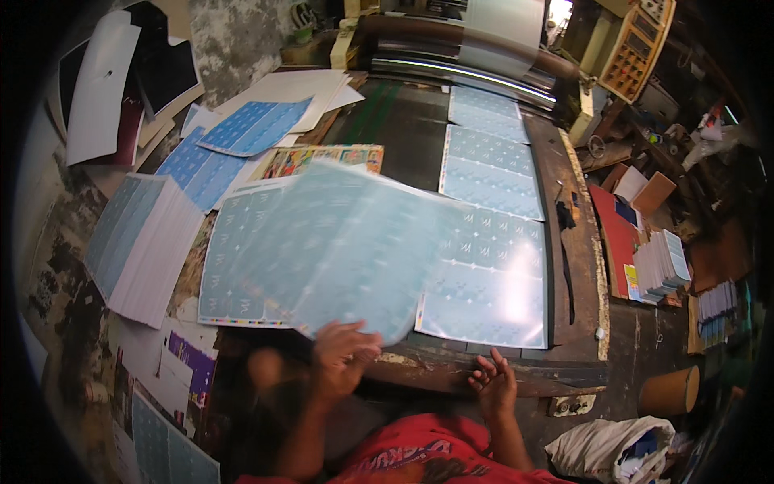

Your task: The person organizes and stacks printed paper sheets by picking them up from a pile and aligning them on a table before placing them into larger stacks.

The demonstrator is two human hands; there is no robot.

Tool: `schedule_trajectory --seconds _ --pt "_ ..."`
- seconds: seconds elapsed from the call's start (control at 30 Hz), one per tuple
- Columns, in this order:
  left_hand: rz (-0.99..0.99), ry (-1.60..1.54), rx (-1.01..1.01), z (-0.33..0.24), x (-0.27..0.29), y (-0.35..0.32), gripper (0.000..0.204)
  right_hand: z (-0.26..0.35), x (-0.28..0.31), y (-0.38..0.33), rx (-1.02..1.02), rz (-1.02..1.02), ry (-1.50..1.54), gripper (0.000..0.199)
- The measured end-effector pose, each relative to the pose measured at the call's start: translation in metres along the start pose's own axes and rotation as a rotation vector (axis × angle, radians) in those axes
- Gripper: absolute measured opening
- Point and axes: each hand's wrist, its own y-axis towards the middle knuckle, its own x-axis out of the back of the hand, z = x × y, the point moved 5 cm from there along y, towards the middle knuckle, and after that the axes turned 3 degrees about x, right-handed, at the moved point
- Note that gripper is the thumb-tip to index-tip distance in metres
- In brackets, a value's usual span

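Observation:
A large light-blue printed sheet (355,250), smeared by motion, is tilted above a stack of like sheets (234,270) and partly overlaps the sheet to its right. My left hand (345,355) is at its near edge, fingers bent against the paper; the exact grip is partly hidden. Off the machine's front edge, my right hand (494,381) has its fingers apart and holds nothing. In front of it lies a glossy light-blue sheet (488,278) on the dark machine bed. Two more sheets (492,165) follow in line toward the rollers (459,68).
At left stand a thick paper stack (149,242) and darker blue sheets (234,149). A control panel (641,40) hangs at the far right. Bundled paper (661,262), a brown bin (669,391) and a white sack (613,448) are on the right side. The machine's wooden front edge (516,375) is close to me.

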Motion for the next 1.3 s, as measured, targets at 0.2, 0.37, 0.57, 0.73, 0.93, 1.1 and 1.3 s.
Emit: schedule_trajectory --seconds 0.2,0.37,0.57,0.73,0.93,1.1,1.3 --pt "0.410 0.027 -0.206 -0.024 -0.032 -0.018 0.029 0.008 -0.027 -0.004 -0.036 0.067 -0.055 0.053" --pt "-0.080 0.396 -0.125 0.002 -0.014 0.005 0.062 -0.004 0.005 -0.018 -0.175 0.025 -0.056 0.039" --pt "-0.253 0.676 -0.020 0.042 -0.013 0.015 0.058 -0.024 0.034 -0.066 -0.231 -0.018 -0.157 0.041" --pt "-0.229 0.677 -0.055 0.050 -0.012 0.014 0.058 -0.036 0.049 -0.092 -0.319 -0.073 -0.165 0.041" --pt "-0.213 0.657 -0.018 0.048 -0.010 0.016 0.053 -0.030 0.042 -0.092 -0.297 -0.065 -0.183 0.043" --pt "-0.237 0.619 -0.012 0.052 -0.007 0.017 0.049 -0.026 0.037 -0.066 -0.189 -0.023 -0.118 0.050" --pt "-0.259 0.555 -0.054 0.054 0.006 0.016 0.044 -0.015 0.030 -0.034 -0.105 -0.045 -0.078 0.052"
